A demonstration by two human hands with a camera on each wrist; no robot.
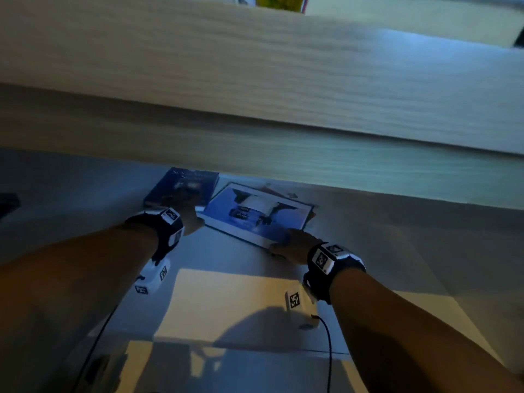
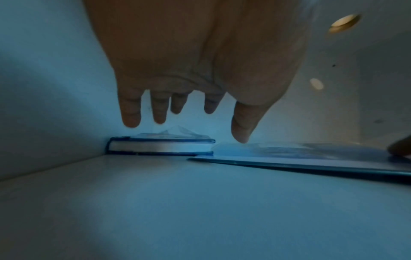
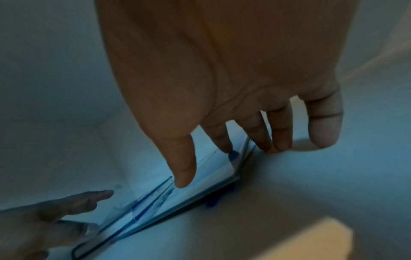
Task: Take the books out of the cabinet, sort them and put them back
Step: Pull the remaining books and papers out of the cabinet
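Observation:
Two books lie flat on the cabinet's lower shelf. A thick dark blue book [image 1: 181,188] [image 2: 160,146] sits at the back left against the side wall. Beside it lies a large thin light blue picture book [image 1: 255,214] [image 2: 289,156] [image 3: 200,183], turned at an angle. My left hand [image 1: 190,219] [image 2: 209,105] hovers with spread, straight fingers over the thick book, its thumb tip touching the big book's left corner. My right hand [image 1: 292,245] [image 3: 222,140] rests on the big book's near right corner, thumb and forefinger on the cover, other fingers at its edge.
A pale wooden shelf board [image 1: 255,80] overhangs the hands closely. A yellow-green book [image 1: 278,1] shows on the shelf above. Something reddish [image 1: 272,190] pokes out under the big book's far edge. The cabinet floor [image 1: 226,302] stretches towards me, partly lit. The left wall [image 2: 44,105] stands close.

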